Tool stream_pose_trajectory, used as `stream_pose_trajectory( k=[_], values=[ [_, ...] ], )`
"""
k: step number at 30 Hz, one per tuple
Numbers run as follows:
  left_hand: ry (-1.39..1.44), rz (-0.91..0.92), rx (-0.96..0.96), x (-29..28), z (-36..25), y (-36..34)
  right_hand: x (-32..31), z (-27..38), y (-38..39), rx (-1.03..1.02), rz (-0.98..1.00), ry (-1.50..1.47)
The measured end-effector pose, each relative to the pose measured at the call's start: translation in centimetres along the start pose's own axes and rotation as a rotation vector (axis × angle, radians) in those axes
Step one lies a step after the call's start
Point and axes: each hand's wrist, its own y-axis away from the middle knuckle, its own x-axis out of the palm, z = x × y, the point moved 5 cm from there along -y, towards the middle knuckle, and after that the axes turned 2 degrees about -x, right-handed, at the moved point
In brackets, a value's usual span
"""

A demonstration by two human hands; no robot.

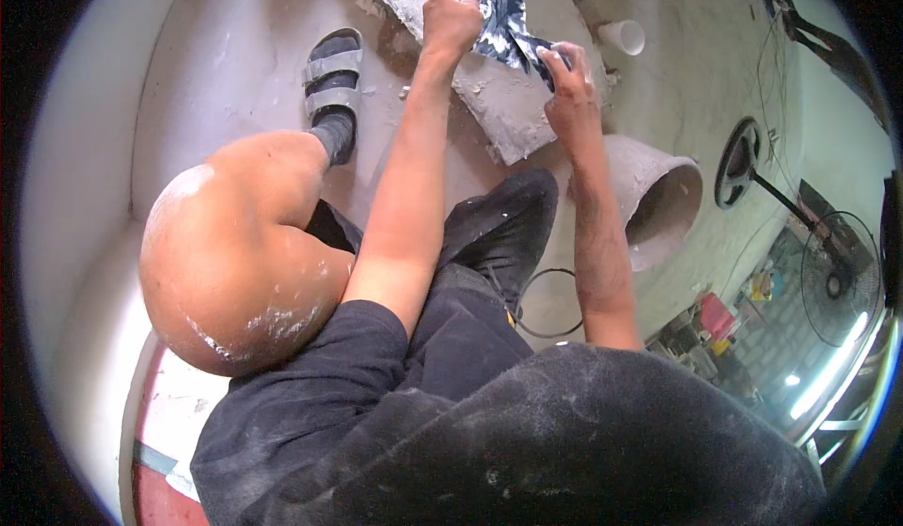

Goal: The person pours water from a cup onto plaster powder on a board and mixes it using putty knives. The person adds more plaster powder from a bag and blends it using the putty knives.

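Between my two hands stretches a black-and-white patterned piece, thin and cloth-like [499,27]. My left hand [451,25] pinches its left edge near the top of the view. The fingers of my right hand [570,79] are closed on its lower right corner, where the piece narrows. Below it lies a long grey slab [513,117], crusted with plaster-like lumps and flakes along its edges. Whether the piece touches the slab I cannot tell. Whitish dust marks my fingers.
A white cup [622,37] lies on its side beyond my right hand. A large grey, dusty bucket [658,201] lies tipped nearer me. My sandalled foot [334,84] is left of the slab. At the right stand a fan [835,281] and a round black base [738,162].
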Motion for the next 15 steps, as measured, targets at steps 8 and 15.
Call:
stream_pose_trajectory(
  k=[8, 15],
  values=[
    [0.050, 0.161, 0.157, -0.1, -1.7, -1.7, 4.6, -6.8, -7.9, -0.131, -0.042, 0.108],
    [-0.518, 0.076, 0.163, -4.5, -10.5, 1.8, 2.8, -6.5, -6.4, 0.457, -0.012, -0.326]
  ],
)
